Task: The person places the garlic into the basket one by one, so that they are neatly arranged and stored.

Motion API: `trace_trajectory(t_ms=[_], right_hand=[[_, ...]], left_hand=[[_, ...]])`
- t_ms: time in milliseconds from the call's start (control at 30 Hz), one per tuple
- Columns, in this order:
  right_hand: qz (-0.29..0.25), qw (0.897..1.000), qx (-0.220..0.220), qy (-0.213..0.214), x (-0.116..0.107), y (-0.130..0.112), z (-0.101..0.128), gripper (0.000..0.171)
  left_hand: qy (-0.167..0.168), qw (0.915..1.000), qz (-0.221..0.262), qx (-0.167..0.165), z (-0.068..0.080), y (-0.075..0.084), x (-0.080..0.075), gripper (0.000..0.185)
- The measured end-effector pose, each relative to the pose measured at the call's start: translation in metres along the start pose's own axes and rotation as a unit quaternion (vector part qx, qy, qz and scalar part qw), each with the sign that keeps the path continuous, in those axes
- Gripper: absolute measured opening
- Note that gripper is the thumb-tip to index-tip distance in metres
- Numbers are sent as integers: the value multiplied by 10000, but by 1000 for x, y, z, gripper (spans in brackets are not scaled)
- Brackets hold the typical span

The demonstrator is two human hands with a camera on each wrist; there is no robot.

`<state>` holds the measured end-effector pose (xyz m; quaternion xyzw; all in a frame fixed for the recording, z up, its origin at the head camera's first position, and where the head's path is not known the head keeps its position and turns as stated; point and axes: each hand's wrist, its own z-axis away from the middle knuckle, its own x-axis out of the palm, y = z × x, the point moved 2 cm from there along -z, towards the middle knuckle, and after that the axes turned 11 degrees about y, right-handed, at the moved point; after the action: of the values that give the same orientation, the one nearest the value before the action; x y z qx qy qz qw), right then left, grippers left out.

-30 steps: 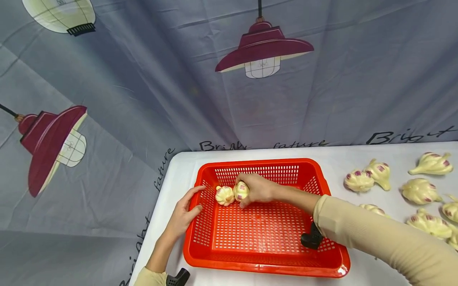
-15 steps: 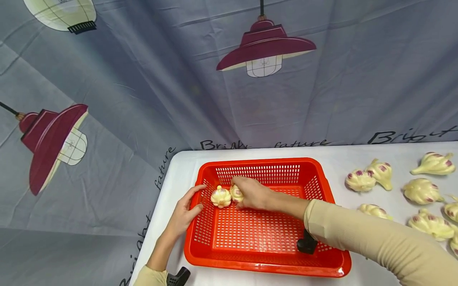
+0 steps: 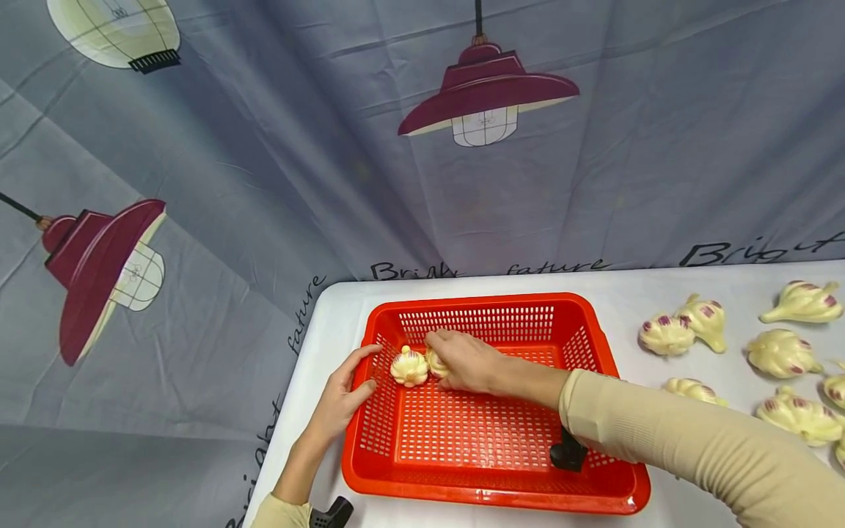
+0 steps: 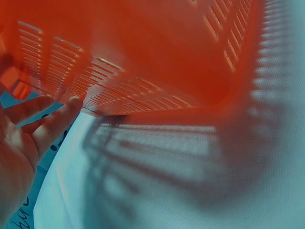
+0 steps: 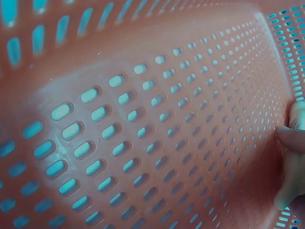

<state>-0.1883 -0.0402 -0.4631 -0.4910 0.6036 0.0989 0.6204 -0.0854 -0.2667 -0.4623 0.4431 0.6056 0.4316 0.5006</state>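
A red perforated basket (image 3: 581,484) sits on the white table (image 3: 343,308). Inside its far left corner lie two garlic bulbs. My right hand (image 3: 462,361) reaches into the basket and covers one bulb (image 3: 436,364), fingers curled over it. The other bulb (image 3: 409,367) lies just left of it, touching. My left hand (image 3: 343,392) rests against the basket's left rim (image 4: 119,107), thumb and fingers straight along the wall. The right wrist view shows only the basket's inner wall (image 5: 143,124) and a fingertip (image 5: 290,138).
Several more garlic bulbs (image 3: 667,334) lie scattered on the table right of the basket. A grey backdrop printed with lamps (image 3: 485,95) hangs behind. The table's left edge runs just beside my left arm.
My right hand slid its garlic bulb a little left and down against the other bulb in the basket's corner. The left hand stays on the rim.
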Motion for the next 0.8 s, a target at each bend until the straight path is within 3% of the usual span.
trace_trajectory(t_ms=[300,467,567,800], right_hand=[[22,9995,202,-228,-9,-4,2,61],[-69,9990,308,-318,-22,-9,3,100],[-384,9980,374,-341,-33,-10,2,114],[-1383,9885,489,-364,-67,-5,0,108]], left_hand=[[-30,10000,30,13,0,-1,0,56],[18,10000,31,-42,1,-1,0,56],[10,10000,31,-33,1,-1,0,56],[-2,10000,37,-12,1,-1,0,55]])
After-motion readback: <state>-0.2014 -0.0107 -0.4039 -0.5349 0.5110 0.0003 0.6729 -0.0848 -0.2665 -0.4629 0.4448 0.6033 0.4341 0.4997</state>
